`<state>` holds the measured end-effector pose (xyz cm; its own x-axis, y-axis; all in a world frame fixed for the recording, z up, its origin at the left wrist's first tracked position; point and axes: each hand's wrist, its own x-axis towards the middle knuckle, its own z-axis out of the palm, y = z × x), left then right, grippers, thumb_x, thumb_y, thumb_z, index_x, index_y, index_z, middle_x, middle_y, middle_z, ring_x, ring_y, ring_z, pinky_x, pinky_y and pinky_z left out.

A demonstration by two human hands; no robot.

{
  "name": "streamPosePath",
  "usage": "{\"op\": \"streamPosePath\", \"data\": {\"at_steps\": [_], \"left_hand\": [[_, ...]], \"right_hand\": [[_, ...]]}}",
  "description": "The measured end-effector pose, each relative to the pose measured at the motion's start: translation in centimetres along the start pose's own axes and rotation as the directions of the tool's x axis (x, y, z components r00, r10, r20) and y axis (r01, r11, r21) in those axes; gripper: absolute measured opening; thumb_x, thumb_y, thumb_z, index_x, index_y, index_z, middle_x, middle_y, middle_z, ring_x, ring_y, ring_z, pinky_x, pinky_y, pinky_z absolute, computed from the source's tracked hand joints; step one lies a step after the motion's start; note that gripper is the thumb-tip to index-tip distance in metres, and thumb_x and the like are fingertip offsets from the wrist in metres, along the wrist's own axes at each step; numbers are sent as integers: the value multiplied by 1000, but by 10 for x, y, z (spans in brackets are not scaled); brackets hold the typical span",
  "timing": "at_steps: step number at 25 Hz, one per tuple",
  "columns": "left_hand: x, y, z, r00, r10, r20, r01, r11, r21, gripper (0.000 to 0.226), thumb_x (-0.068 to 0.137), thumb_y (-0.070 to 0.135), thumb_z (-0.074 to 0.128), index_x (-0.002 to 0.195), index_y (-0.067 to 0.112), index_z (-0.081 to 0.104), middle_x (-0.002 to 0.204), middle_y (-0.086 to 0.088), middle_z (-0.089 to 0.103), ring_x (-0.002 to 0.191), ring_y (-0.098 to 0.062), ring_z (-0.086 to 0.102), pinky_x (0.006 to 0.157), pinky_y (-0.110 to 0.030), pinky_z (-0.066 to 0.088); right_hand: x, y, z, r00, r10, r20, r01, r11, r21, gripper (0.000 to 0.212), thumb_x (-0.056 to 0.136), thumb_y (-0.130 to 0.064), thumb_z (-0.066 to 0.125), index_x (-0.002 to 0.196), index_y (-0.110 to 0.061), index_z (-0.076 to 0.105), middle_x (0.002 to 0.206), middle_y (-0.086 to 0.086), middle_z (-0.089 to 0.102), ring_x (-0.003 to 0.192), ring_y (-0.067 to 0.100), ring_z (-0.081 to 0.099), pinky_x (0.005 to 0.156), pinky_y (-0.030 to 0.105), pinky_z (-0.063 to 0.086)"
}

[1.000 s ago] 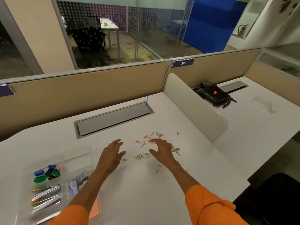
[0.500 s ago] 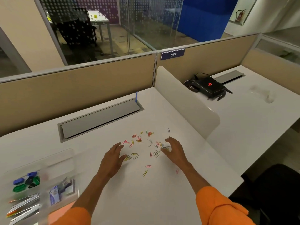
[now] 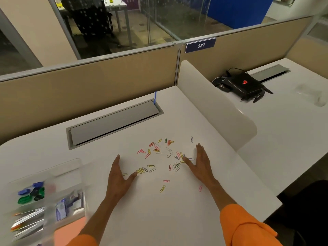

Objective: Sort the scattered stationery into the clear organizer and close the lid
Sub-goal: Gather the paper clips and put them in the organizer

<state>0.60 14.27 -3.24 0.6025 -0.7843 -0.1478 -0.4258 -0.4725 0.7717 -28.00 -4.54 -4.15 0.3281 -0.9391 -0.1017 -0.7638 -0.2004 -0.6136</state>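
Single wide-angle view from head height, facing forward and down over the white laminate desk (image 3: 159,219). Close range: left hand (image 3: 119,180) and right hand (image 3: 200,164) at arm's reach, lower centre; clear plastic organizer (image 3: 67,173) at lower left edge; beige fabric partition (image 3: 88,89) across the far upper field.

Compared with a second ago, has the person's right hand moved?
Yes. The right hand slid rightward across the scattered paper clips, toward the white divider; it now lies at their right edge.
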Motion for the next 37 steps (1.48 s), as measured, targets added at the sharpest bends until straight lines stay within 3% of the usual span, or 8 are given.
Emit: {"op": "streamPosePath", "data": {"at_steps": [5,13,16,21,28,33,37], "left_hand": [[-3,-4,5,998,-60,-31,55,987,-152,104,70,30,84,149,28,15,155,9,22,142,-12,25,115,-38,27],[9,13,26,1000,-27,-5,25,976,-214,105,68,38,84,147,33,16,154,15,24,139,-6,29,111,-42,37],[18,25,39,1000,1,28,6,971,-238,103,68,38,84,147,32,17,154,13,25,139,-7,29,113,-35,32],[37,43,56,998,33,53,-19,968,-251,98,71,32,83,146,29,19,151,11,29,133,-6,34,106,-27,37],[60,50,72,982,124,139,-88,967,-239,92,74,30,80,145,30,22,149,14,31,131,-6,38,102,-20,41],[64,54,74,960,185,210,-137,965,-226,89,77,29,78,143,37,18,144,21,34,129,3,38,99,-3,33],[68,55,77,952,194,239,-139,964,-228,88,79,28,74,147,28,17,149,17,33,133,0,37,106,-17,37]], "right_hand": [[20,1,7,999,-48,20,50,995,-83,93,85,-71,36,152,-17,2,161,2,7,148,14,1,120,31,1],[47,-19,24,982,-169,83,180,973,-148,91,87,-72,30,153,-18,-2,162,-3,1,148,10,-3,121,30,0],[54,-30,32,968,-224,114,240,959,-150,89,88,-71,32,153,-19,-3,162,-5,0,147,7,-4,120,28,0],[59,-44,39,929,-332,162,352,928,-120,84,89,-68,35,153,-24,0,161,-9,4,147,5,0,120,28,4],[62,-39,40,864,-451,224,484,866,-125,71,94,-62,36,152,-29,12,159,-12,18,145,0,9,120,32,20],[70,-46,42,896,-406,181,423,903,-68,74,92,-62,41,152,-28,13,159,-11,15,146,4,12,119,28,16],[79,-55,50,867,-450,212,482,867,-129,72,94,-61,36,152,-24,15,159,-9,17,146,3,8,121,32,15]]}}
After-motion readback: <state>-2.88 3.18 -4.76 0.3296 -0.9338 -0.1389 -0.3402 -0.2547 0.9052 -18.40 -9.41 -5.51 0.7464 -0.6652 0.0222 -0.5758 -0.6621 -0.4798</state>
